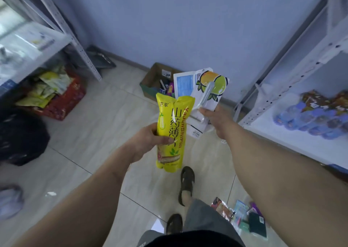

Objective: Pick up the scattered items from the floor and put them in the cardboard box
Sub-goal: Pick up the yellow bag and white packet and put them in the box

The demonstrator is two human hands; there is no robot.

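Observation:
My left hand [148, 143] grips a tall yellow snack bag [172, 132] upright in front of me. My right hand [216, 120] holds a bundle of flat packets: a white peeler card with fruit printed on it [211, 88] and a packet with a blue panel [183, 86] behind it. The open cardboard box [150, 79] stands on the floor by the far wall, partly hidden behind these packets, with a few items inside. Several small packets [239, 214] lie scattered on the tiles at the lower right, beside my leg.
A white metal shelf rack [293, 118] with wrapped blue goods stands on the right. Another rack [82, 53] stands on the left, with a red crate of yellow packets [62, 96] under it. A black bag [20, 137] lies at the left. My sandalled feet [186, 184] stand on tiles.

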